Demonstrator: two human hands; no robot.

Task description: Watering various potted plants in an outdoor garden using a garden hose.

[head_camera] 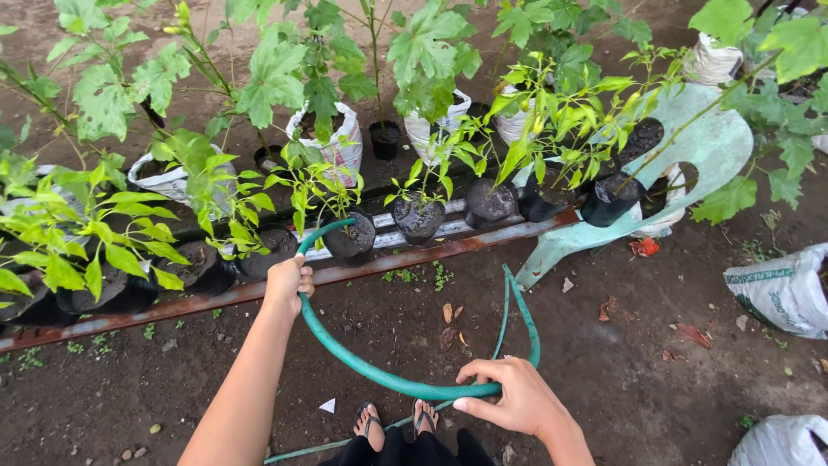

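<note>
Green garden hose (362, 367), thin and rubbery, curves in a loop over the dark soil. Left hand (289, 280) is wrapped around its end, aimed at a black seedling pot (352, 239); right hand (509, 395) curls around the lower bend.

White printed sacks (779, 292) at right
</note>
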